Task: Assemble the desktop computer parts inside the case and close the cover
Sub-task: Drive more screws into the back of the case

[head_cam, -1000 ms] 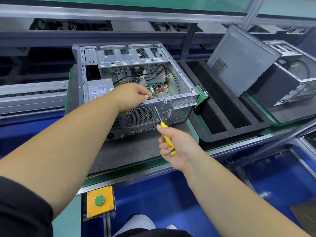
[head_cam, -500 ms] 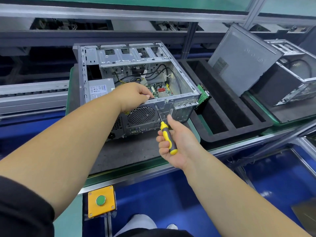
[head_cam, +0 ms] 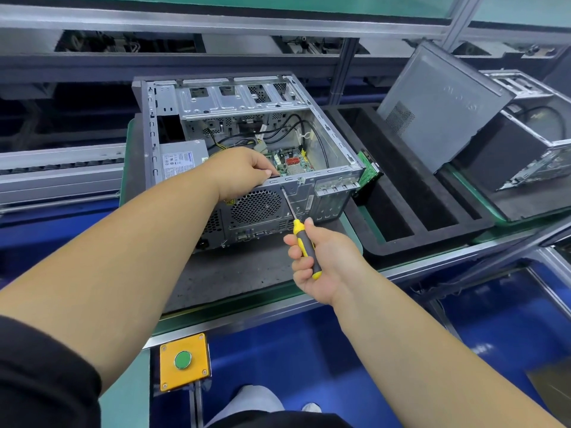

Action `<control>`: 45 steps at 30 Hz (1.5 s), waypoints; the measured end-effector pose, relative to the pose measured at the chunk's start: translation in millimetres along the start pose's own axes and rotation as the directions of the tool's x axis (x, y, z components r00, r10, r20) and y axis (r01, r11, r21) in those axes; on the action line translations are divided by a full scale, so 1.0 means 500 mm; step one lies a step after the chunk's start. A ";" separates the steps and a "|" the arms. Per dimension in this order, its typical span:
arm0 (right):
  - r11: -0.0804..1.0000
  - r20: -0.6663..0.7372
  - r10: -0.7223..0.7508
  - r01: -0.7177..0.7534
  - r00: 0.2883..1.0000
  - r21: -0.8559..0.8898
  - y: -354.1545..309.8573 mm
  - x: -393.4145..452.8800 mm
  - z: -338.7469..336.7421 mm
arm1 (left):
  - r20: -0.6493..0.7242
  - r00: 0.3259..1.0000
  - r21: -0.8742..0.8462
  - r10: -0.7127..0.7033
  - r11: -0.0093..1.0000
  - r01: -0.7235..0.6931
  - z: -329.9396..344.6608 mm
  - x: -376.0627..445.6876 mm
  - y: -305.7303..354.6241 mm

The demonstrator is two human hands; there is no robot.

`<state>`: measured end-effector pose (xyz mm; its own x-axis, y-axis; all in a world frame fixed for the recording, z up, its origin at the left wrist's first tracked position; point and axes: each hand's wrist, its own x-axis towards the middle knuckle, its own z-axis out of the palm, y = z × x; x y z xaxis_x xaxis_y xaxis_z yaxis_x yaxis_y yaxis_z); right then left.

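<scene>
Both hands at open case [head_cam: 309, 199]

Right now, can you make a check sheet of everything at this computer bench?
Surface: dark mat on a green-edged pallet.
Job's things: open computer case; screwdriver, tip at the rear panel's upper edge.
Clutter: empty black foam tray; yellow box with a green button.
Hands: left hand grips the case's rear top edge; right hand grips the screwdriver.
Cables: black wires inside the case.
Surroundings: second case with a leaning grey cover panel.
</scene>
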<state>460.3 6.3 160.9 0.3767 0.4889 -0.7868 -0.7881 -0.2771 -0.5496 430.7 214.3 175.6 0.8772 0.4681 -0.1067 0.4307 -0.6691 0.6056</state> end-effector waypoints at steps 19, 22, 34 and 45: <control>1.000 -0.032 0.026 -0.026 0.999 0.015 0.003 0.007 0.004 | -0.008 1.000 0.007 0.005 1.000 -0.005 -0.002 -0.005 0.006; 0.999 -0.010 -0.031 0.032 0.999 0.029 0.004 0.005 0.000 | -0.005 1.000 0.001 -0.001 1.000 0.001 -0.003 -0.009 0.007; 0.998 -0.073 -0.036 0.032 0.997 -0.061 0.008 0.012 0.007 | -0.006 1.000 0.019 -0.007 1.000 0.007 -0.003 -0.009 0.010; 0.965 -0.155 -0.223 0.195 0.962 -0.176 0.014 -0.002 -0.006 | 0.008 1.000 0.009 -0.010 1.000 0.010 -0.003 -0.005 0.005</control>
<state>455.8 1.6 156.7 0.6139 0.4040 -0.6782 -0.6011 -0.3176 -0.7333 429.5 212.4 178.3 0.8743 0.4706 -0.1191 0.4417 -0.6695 0.5972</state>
